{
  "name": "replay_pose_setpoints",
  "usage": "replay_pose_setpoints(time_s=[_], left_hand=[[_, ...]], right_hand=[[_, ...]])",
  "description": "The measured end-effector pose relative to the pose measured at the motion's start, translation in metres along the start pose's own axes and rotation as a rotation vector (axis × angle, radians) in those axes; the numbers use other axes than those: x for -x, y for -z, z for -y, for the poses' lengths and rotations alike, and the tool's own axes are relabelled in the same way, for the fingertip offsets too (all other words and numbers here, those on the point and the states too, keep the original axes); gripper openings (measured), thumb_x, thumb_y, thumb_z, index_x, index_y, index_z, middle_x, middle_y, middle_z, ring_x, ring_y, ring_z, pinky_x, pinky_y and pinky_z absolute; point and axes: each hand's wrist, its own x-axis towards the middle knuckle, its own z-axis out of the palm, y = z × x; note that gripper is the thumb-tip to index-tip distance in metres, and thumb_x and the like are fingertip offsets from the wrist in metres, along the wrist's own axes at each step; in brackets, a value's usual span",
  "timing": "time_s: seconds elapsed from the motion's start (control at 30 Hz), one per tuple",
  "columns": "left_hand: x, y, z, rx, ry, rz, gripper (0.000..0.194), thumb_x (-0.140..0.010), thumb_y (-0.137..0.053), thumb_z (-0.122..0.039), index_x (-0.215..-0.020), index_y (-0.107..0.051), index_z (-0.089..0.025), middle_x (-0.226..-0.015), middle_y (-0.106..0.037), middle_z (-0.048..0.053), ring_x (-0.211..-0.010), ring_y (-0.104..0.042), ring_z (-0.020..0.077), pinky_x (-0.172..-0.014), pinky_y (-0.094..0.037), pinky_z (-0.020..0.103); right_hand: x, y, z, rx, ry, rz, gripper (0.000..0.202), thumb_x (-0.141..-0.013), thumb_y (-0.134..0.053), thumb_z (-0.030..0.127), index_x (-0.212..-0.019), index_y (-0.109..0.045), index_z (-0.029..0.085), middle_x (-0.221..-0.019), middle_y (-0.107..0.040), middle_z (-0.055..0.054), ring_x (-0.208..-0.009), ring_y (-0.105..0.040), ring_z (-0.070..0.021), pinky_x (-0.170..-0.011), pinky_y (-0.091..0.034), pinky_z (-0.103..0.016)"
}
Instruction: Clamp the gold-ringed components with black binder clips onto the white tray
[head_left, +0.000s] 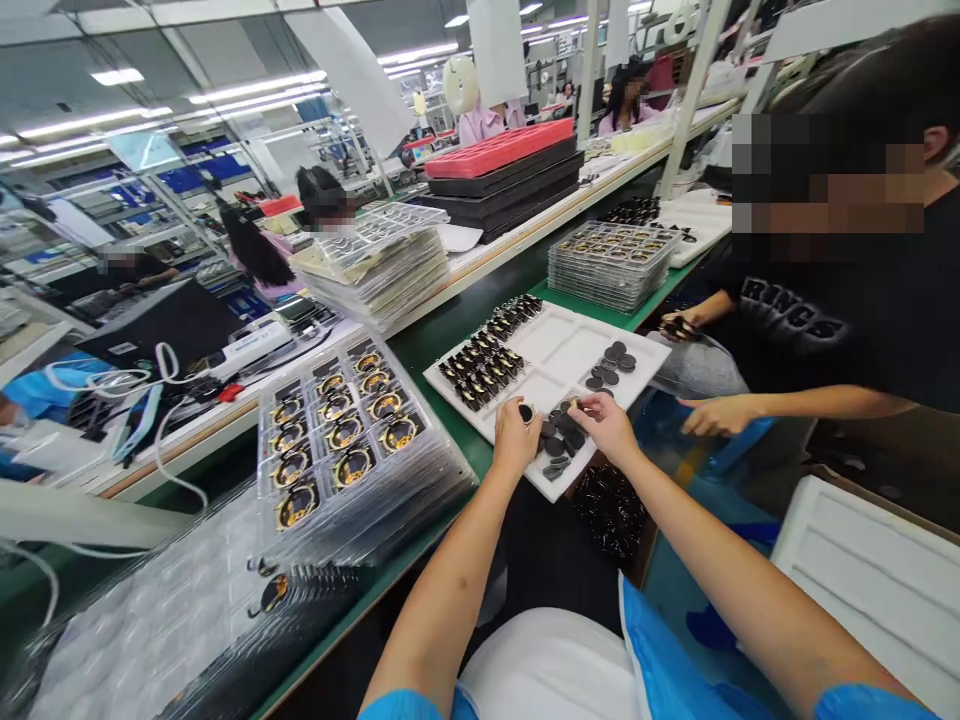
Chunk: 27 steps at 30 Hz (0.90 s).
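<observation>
My left hand is closed around a small round dark piece with a pale rim, over the near edge of a white foam tray. My right hand is at the tray's near right side with thumb and fingers pinched together; what is between them is too small to make out. Loose flat black discs lie in the tray under and between my hands, and more black discs lie farther right. Rows of black and gold parts fill the tray's left compartments.
Left of the foam tray stands a stack of clear plastic trays holding round gold-and-black frames. Another clear tray stack is behind it. A co-worker in a black shirt sits close at right. Below is a heap of small dark parts.
</observation>
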Motion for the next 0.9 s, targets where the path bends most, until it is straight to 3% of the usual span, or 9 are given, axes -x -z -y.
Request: replay_pose_setpoints(time_s=[0.13,0.2,0.3,0.4,0.5,0.6,0.7,0.8,0.9], left_hand=[[-0.004,0.011,-0.002,0.094,0.022,-0.009,0.048,-0.078,-0.079,-0.025,-0.123,-0.064,-0.019,-0.135,-0.058,0.016,-0.134,-0.051,0.0318,-0.118,-0.035,0.044],[-0.006,0.016,-0.004,0.174,0.066,-0.012,0.050,-0.080,-0.079,-0.031,-0.126,-0.063,-0.019,-0.131,-0.062,0.016,-0.132,-0.053,0.0322,-0.116,-0.038,0.046],[-0.005,0.025,-0.013,0.322,0.143,0.048,0.047,-0.097,-0.056,-0.053,-0.125,-0.062,-0.016,-0.114,-0.071,0.015,-0.107,-0.066,0.0262,-0.095,-0.054,0.043],[0.006,0.039,-0.036,0.596,0.249,0.155,0.063,-0.104,-0.029,-0.062,-0.114,-0.066,-0.012,-0.101,-0.073,0.016,-0.076,-0.066,0.0169,-0.069,-0.056,0.030],[0.035,0.065,-0.071,0.997,0.390,0.219,0.053,-0.098,-0.051,-0.061,-0.104,-0.070,-0.011,-0.104,-0.072,0.016,-0.070,-0.062,0.0121,-0.062,-0.051,0.024],[0.070,0.108,-0.109,1.026,0.321,0.253,0.039,-0.086,-0.076,-0.046,-0.108,-0.074,-0.014,-0.092,-0.072,0.008,-0.073,-0.064,0.0126,-0.070,-0.054,0.024],[0.086,0.169,-0.131,0.732,0.129,0.189,0.041,-0.088,-0.073,-0.044,-0.117,-0.073,-0.016,-0.073,-0.069,0.004,-0.071,-0.066,0.0163,-0.073,-0.056,0.030],[0.063,0.242,-0.126,0.299,-0.037,-0.123,0.039,-0.086,-0.074,-0.036,-0.121,-0.067,-0.019,-0.070,-0.067,0.000,-0.065,-0.065,0.0167,-0.065,-0.054,0.029],[0.009,0.309,-0.097,-0.070,-0.056,-0.419,0.034,-0.085,-0.071,-0.029,-0.115,-0.063,-0.016,-0.075,-0.068,0.001,-0.068,-0.066,0.0168,-0.067,-0.052,0.029]], right_hand=[[0.000,-0.002,-0.002,-0.023,-0.027,-0.009,0.064,-0.064,-0.078,0.077,-0.092,-0.056,0.024,-0.099,-0.072,-0.009,-0.084,-0.066,-0.0226,-0.085,-0.055,-0.041],[0.000,-0.004,-0.001,-0.024,-0.037,-0.015,0.064,-0.063,-0.079,0.077,-0.091,-0.056,0.024,-0.097,-0.073,-0.008,-0.084,-0.067,-0.0233,-0.084,-0.056,-0.041],[-0.001,-0.005,0.007,-0.086,-0.058,-0.030,0.067,-0.059,-0.082,0.076,-0.093,-0.057,0.024,-0.096,-0.074,-0.009,-0.088,-0.069,-0.0253,-0.081,-0.057,-0.040],[-0.006,-0.006,0.026,-0.187,-0.134,-0.080,0.063,-0.064,-0.078,0.075,-0.096,-0.058,0.024,-0.093,-0.075,-0.011,-0.080,-0.068,-0.0239,-0.065,-0.055,-0.035],[-0.018,-0.012,0.058,-0.283,-0.208,-0.018,0.051,-0.077,-0.068,0.072,-0.089,-0.061,0.022,-0.084,-0.073,-0.012,-0.066,-0.063,-0.0217,-0.052,-0.050,-0.033],[-0.035,-0.034,0.101,-0.345,-0.154,0.145,0.042,-0.077,-0.074,0.061,-0.085,-0.064,0.021,-0.082,-0.069,-0.009,-0.066,-0.064,-0.0206,-0.056,-0.053,-0.034],[-0.054,-0.081,0.151,-0.301,-0.039,0.320,0.040,-0.076,-0.078,0.054,-0.089,-0.066,0.019,-0.079,-0.066,-0.004,-0.063,-0.063,-0.0180,-0.060,-0.056,-0.034],[-0.070,-0.150,0.202,-0.093,0.217,0.408,0.033,-0.082,-0.074,0.042,-0.102,-0.068,0.017,-0.074,-0.067,0.000,-0.065,-0.063,-0.0172,-0.069,-0.056,-0.035],[-0.082,-0.226,0.244,0.184,0.404,0.442,0.018,-0.087,-0.068,0.026,-0.100,-0.071,0.014,-0.082,-0.072,-0.003,-0.082,-0.067,-0.0204,-0.087,-0.054,-0.037]])
